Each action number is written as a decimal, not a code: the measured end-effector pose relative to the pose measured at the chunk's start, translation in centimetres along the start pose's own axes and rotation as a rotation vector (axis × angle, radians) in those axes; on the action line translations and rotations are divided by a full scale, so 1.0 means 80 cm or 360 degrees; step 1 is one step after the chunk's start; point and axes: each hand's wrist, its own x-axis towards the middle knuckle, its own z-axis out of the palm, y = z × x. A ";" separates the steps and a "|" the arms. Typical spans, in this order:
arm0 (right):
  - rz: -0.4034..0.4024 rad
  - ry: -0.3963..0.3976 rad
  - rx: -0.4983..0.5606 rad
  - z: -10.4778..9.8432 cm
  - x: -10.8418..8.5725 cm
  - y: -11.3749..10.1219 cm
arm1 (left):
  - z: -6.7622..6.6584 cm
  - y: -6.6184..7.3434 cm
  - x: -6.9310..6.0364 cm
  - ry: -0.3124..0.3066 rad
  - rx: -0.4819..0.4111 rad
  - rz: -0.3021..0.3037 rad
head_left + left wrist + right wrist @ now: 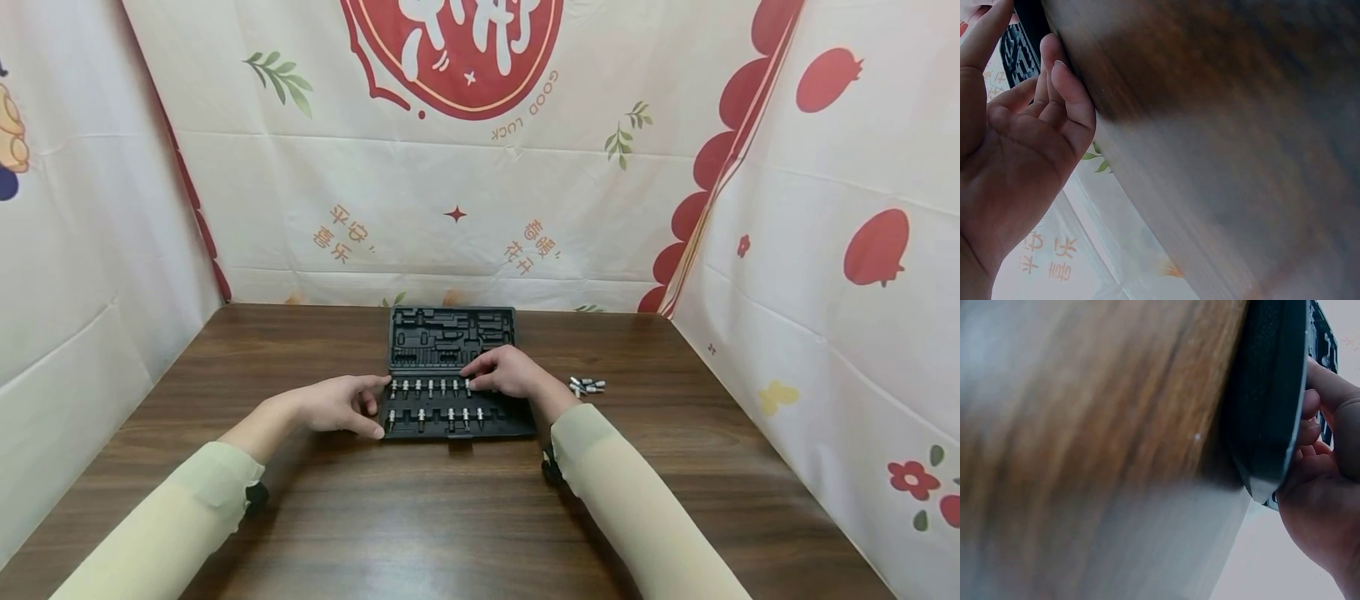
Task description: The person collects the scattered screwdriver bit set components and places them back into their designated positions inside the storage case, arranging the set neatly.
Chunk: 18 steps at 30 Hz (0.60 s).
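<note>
A black tool case [498,427] lies open on the table, its lid tipped up at the back. Two rows of small silver socket bits [422,415] stand in its base. My right hand [512,372] reaches over the case and pinches a socket bit [468,385] at the right end of the back row, thumb and index finger at it. Along the case's left edge rests my left hand [337,403], thumb at the front corner and index finger farther back. In the left wrist view its other fingers [1072,94] are loosely bent. The right wrist view hides the bit behind the case wall [1266,406].
Several loose socket bits [587,386] lie in a small pile on the table to the right of the case. The brown wooden table [420,517] is bounded by printed cloth [450,175] at the back and both sides. A latch [460,446] sticks out at the case's front.
</note>
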 end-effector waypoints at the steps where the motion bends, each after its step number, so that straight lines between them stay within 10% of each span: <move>1: 0.0004 0.0000 -0.0005 0.000 0.000 0.000 | 0.000 0.000 -0.001 0.0000 -0.0002 0.0000; 18: 0.0091 0.0018 0.0080 0.002 0.002 -0.003 | 0.000 0.000 0.001 0.0020 0.0008 -0.0009</move>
